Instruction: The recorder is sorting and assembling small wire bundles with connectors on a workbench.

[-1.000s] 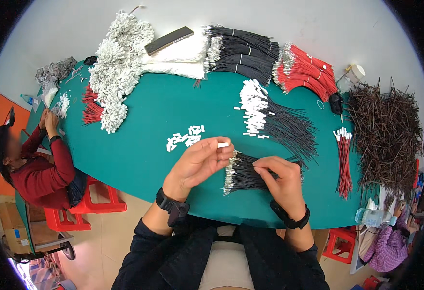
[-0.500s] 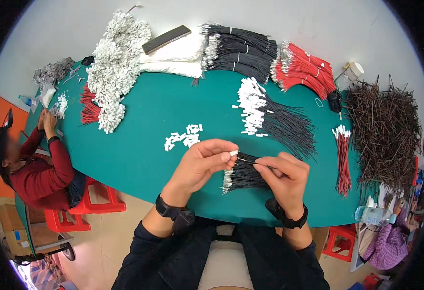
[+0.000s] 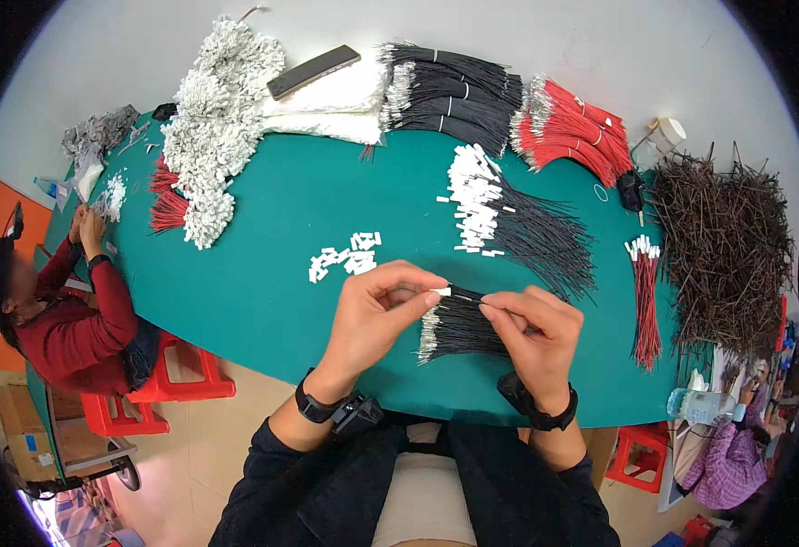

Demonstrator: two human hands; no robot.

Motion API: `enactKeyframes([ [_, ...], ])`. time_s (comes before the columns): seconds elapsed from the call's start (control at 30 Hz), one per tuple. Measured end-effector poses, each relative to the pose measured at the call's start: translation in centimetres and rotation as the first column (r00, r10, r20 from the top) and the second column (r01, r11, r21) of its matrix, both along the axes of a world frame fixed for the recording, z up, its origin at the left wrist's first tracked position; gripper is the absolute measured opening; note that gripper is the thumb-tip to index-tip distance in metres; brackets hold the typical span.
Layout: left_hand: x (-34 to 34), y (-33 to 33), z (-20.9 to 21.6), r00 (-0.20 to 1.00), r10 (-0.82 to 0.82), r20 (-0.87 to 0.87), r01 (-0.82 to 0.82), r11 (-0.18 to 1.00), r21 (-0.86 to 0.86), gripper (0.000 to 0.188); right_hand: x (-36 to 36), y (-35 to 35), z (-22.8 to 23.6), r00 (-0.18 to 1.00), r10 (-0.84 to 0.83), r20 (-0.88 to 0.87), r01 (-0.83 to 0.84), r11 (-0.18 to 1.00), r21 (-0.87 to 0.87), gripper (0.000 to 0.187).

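Between thumb and index finger, my left hand (image 3: 369,314) pinches a small white connector housing (image 3: 443,292). A thin black wire (image 3: 469,295) is pinched in my right hand (image 3: 547,335), and its end meets the housing; how deep it sits cannot be made out. Beneath both hands lies a bundle of black wires (image 3: 468,335) with bare metal ends facing left. Several loose white housings (image 3: 360,262) are scattered just beyond my left hand. Farther back, black wires (image 3: 545,232) fan out to the right from a heap of fitted white housings (image 3: 475,196).
Black wire bundles (image 3: 463,96) and red ones (image 3: 582,137) line the back of the green table (image 3: 281,201). A dark bar-shaped device (image 3: 314,71) rests on white bags. Dark brown wires (image 3: 723,246) are piled at the right. A co-worker (image 3: 76,310) sits at the left.
My left hand has brought the white housing slightly right, up to the black wire's end. The gap between them has closed. My right hand has barely moved.
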State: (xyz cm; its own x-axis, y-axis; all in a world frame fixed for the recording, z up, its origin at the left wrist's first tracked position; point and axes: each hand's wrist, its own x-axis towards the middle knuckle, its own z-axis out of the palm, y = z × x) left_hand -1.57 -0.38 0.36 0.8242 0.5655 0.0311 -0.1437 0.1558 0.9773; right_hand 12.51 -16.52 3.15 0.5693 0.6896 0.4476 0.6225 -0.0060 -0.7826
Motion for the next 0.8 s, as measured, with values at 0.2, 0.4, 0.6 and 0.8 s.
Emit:
enactKeyframes([
  [0.2,-0.13,-0.15,0.06,1.000,-0.014,-0.003,0.014,1.000,-0.017,0.014,-0.17,0.02,-0.22,0.999,-0.016,-0.032,0.016,1.000,-0.003,0.011],
  [0.4,-0.22,-0.27,0.36,1.000,-0.008,-0.027,0.005,0.993,-0.114,0.014,-0.28,0.10,-0.01,0.999,-0.018,-0.046,0.018,1.000,-0.010,0.008],
  [0.6,-0.19,-0.24,0.34,1.000,-0.018,-0.024,0.015,0.992,-0.126,0.014,-0.27,0.06,-0.02,0.999,-0.018,-0.030,0.018,1.000,-0.016,0.005],
  [0.8,-0.23,-0.20,0.37,0.999,-0.030,-0.019,0.027,0.990,-0.137,0.014,-0.28,0.06,0.09,0.999,-0.028,-0.045,0.027,0.999,-0.022,0.007],
])
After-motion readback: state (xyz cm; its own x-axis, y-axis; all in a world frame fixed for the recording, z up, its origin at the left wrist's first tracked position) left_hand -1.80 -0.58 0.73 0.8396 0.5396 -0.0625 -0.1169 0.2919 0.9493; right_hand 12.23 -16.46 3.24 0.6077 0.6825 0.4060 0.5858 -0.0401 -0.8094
